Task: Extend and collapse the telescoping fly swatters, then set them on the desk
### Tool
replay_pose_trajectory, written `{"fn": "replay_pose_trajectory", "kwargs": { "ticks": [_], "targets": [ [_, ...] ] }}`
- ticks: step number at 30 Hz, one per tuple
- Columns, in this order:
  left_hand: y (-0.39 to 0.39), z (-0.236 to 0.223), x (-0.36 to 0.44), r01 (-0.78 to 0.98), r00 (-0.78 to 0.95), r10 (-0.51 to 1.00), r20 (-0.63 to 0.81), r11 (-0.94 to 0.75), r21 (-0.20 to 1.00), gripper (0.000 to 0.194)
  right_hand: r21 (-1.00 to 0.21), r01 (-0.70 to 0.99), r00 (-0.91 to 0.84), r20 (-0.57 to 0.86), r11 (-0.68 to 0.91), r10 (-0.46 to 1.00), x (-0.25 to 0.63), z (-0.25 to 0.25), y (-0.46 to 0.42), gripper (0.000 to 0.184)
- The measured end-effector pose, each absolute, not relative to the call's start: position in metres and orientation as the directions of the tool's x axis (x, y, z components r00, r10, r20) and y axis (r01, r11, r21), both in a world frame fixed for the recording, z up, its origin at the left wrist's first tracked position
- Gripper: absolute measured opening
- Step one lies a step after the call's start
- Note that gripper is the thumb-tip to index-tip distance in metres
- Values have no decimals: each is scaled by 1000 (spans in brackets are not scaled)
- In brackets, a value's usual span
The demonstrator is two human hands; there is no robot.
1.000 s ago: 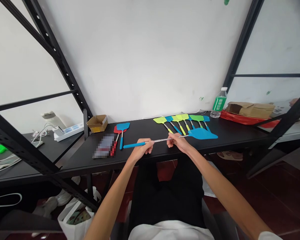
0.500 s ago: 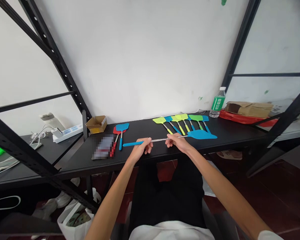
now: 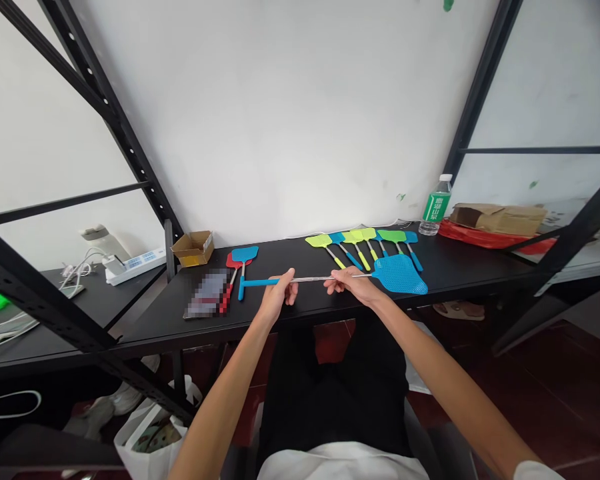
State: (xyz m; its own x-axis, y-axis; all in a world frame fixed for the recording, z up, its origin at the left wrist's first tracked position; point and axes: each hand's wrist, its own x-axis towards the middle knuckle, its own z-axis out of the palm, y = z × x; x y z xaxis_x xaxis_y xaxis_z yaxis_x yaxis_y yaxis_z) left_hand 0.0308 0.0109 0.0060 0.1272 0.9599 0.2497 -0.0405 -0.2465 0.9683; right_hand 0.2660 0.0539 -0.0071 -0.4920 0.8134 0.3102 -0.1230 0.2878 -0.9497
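Observation:
I hold a blue fly swatter point(image 3: 399, 274) with a long extended metal rod crosswise over the black table point(image 3: 300, 303). My left hand point(image 3: 277, 295) is closed on the rod near the blue handle. My right hand point(image 3: 353, 283) pinches the rod nearer the mesh head, which is tilted so its face shows. Behind it lies a row of several yellow, green and blue swatters point(image 3: 363, 243). To the left lie a blue swatter point(image 3: 243, 261) and a red swatter point(image 3: 231, 270).
A small cardboard box point(image 3: 194, 247) sits at the table's back left. A water bottle point(image 3: 437, 204) and a brown box on a red tray point(image 3: 497, 227) stand at the right. Black shelf struts cross both sides. A power strip point(image 3: 130, 262) lies on the left table.
The swatter has shifted slightly left and up, and its head has turned from edge-on to face-on. My left hand has slid along the rod toward the handle.

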Motion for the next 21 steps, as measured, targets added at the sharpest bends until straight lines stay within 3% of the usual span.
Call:
{"fn": "replay_pose_trajectory", "kwargs": {
  "ticks": [21],
  "targets": [
    [16,1,27,-105,68,965,255,-247,963,59,-927,-198,-489,375,319,787,266,-9,56,31]
  ]
}}
